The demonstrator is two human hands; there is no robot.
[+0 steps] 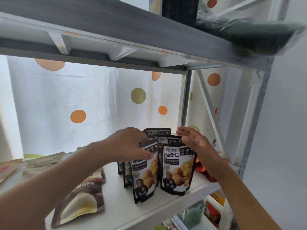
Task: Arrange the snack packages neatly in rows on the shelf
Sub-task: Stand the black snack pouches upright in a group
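Several black chestnut snack pouches stand upright in two rows on the white shelf (116,211). My left hand (131,145) grips the top of the front left pouch (146,176), thumb on its face, and the pouch leans a little. My right hand (194,141) has straight fingers and rests against the top right edge of the front right pouch (177,170). More pouches (157,132) stand behind these two, partly hidden by my hands.
A brown and cream pouch (83,198) lies flat at the front left, with pale green and beige packs (41,163) behind it. Red packs (207,173) lie at the right by the shelf post (186,100). A dark bag (249,34) overhangs the upper shelf. More goods sit on the shelf below.
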